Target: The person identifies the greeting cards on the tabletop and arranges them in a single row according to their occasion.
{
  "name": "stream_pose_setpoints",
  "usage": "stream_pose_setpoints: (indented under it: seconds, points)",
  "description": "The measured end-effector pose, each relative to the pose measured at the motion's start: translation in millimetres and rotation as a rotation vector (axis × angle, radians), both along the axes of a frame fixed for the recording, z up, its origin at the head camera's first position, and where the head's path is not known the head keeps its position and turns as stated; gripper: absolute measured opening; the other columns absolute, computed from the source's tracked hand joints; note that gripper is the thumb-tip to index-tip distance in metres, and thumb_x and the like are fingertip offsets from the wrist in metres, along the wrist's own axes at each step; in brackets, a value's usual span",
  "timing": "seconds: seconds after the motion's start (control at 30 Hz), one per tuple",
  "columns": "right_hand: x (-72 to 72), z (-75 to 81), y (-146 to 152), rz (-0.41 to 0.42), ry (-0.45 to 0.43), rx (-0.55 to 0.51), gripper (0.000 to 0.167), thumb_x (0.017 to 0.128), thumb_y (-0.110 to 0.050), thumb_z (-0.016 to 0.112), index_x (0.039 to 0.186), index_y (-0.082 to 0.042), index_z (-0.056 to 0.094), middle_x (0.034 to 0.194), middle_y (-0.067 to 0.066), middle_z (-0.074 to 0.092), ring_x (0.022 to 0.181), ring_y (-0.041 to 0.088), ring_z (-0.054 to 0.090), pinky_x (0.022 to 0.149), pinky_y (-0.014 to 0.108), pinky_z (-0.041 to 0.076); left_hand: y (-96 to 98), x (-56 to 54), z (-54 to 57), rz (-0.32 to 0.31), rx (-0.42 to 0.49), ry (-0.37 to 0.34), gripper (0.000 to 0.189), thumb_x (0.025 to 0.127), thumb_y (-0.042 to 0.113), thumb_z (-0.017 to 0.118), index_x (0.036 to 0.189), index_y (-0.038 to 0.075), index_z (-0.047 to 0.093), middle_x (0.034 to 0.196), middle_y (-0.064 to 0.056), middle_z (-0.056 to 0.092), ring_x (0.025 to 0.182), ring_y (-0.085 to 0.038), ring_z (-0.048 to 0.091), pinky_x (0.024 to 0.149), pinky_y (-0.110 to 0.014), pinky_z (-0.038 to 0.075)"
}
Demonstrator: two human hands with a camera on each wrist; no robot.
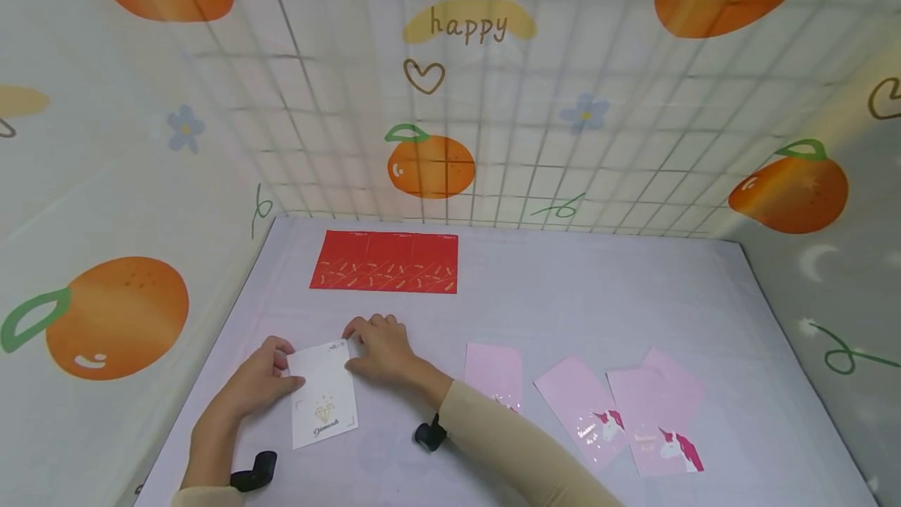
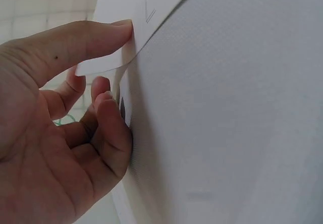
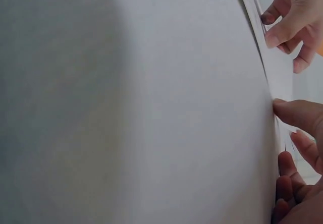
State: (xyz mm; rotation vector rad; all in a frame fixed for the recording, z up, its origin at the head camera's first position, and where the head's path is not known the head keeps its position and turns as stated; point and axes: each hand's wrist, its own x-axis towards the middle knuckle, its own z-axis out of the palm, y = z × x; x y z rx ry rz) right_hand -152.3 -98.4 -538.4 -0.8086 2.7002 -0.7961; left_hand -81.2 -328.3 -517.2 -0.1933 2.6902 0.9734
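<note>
Pinching the white card [image 1: 320, 383] at its ten o'clock edge, the left hand [image 1: 256, 383] seemingly steadies it while the right hand [image 1: 385, 352] grips the one o'clock corner, likely for balance; the card sits toward nine o'clock on the table [image 1: 577, 296].

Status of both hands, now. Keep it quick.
Left hand: closed, pinching the white card at its left edge.
Right hand: closed, holding the white card by its upper right corner.

Orange-print cloth [image 1: 486, 108] hangs bhd wht tbl [image 1: 598, 288].
</note>
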Motion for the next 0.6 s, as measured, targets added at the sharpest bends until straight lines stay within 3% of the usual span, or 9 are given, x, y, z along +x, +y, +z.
stream_pose_setpoints:
  seconds: [0.33, 0.6]
  points:
    - [-1.0, -1.5, 0.4, -0.005, 0.003, 0.008, 0.043, 0.081, -0.037, 0.082, 0.120, -0.029, 0.064, 0.098, -0.012, 0.055, 0.092, 0.006, 0.044, 0.080, 0.025, 0.038, -1.7, 2.3, -3.0, 0.009, 0.022, 0.023, 0.039, 0.087, 0.014, 0.077, 0.116, 0.001, 0.054, 0.091, -0.007, 0.060, 0.082, -0.023, 0.057, 0.074, -0.037, 0.053]
    - [-0.2, -4.6, 1.1, -0.005, -0.014, 0.021, 0.037, 0.083, -0.038, 0.080, 0.118, -0.030, 0.069, 0.102, -0.011, 0.056, 0.094, 0.005, 0.043, 0.081, 0.025, 0.038, -0.6, 1.8, -4.4, 0.003, 0.055, 0.034, 0.033, 0.090, 0.012, 0.074, 0.114, 0.002, 0.054, 0.088, -0.006, 0.059, 0.080, -0.022, 0.056, 0.072, -0.035, 0.050]
